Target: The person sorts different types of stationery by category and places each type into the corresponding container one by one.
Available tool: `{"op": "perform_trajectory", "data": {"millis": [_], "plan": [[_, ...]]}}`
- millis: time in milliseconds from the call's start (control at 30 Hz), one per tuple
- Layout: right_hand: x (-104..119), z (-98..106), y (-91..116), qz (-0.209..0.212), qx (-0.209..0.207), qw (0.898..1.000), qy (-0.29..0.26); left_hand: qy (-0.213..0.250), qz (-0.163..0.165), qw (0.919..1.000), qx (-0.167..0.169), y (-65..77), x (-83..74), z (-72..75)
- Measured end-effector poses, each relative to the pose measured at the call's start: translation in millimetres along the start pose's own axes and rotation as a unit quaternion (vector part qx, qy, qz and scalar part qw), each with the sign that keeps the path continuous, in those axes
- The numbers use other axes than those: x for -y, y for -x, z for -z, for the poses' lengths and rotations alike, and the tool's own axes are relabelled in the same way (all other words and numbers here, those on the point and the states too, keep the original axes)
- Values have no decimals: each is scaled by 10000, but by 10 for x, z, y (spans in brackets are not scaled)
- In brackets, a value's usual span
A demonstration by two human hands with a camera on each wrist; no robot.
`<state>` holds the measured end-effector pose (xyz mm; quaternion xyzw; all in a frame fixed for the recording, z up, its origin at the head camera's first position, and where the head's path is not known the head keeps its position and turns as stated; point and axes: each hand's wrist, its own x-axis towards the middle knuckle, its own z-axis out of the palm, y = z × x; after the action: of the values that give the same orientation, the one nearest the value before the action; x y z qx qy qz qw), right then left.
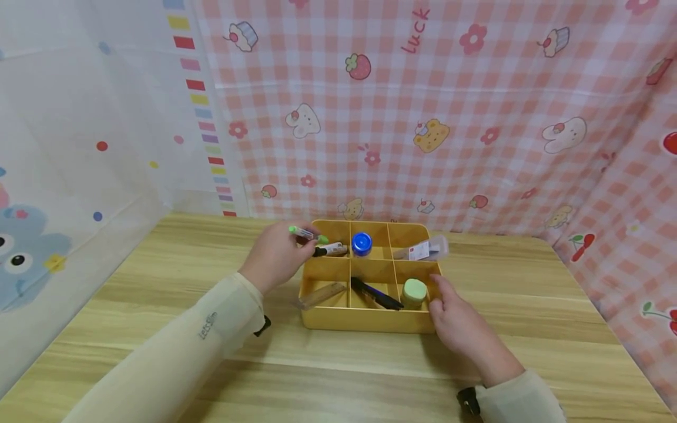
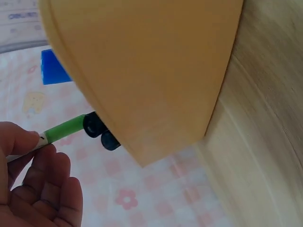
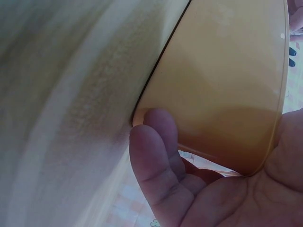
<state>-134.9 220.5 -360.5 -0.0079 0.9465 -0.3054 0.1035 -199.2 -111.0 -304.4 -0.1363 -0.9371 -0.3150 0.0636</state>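
A yellow organizer box (image 1: 365, 320) with several compartments stands on the table. Over its back left compartment, my left hand (image 1: 277, 252) pinches a marker (image 1: 302, 232) with a white barrel and green ends. In the left wrist view, the marker's green cap (image 2: 66, 128) points towards black-capped markers (image 2: 94, 125) protruding past the box rim. My right hand (image 1: 460, 320) grips the box's right end near the front corner; in the right wrist view its fingers (image 3: 151, 156) bend around the outer wall (image 3: 213, 85).
The back row also holds a blue-capped item (image 1: 362, 242) and a clear plastic case (image 1: 431, 249) overhanging the right rim. In front are a brownish transparent strip (image 1: 322, 295), black pens (image 1: 376, 294) and a pale green block (image 1: 415, 291). Patterned cloth (image 1: 402, 117) hangs behind the table.
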Motion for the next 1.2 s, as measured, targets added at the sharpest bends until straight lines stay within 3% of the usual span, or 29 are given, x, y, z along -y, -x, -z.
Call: {"op": "perform_trajectory", "data": {"millis": [233, 400, 633, 1200], "plan": [[3, -1, -5, 198, -155, 9994, 221, -348, 17, 9990, 288, -77, 13, -103], [3, -5, -10, 303, -215, 9989, 291, -333, -7, 9988, 349, -96, 53, -172], [4, 0, -9, 264, -212, 9990, 302, -614, -294, 9962, 537, -134, 125, -250], [12, 3, 22, 180, -152, 9995, 231, -207, -285, 9981, 510, -86, 147, -254]]}}
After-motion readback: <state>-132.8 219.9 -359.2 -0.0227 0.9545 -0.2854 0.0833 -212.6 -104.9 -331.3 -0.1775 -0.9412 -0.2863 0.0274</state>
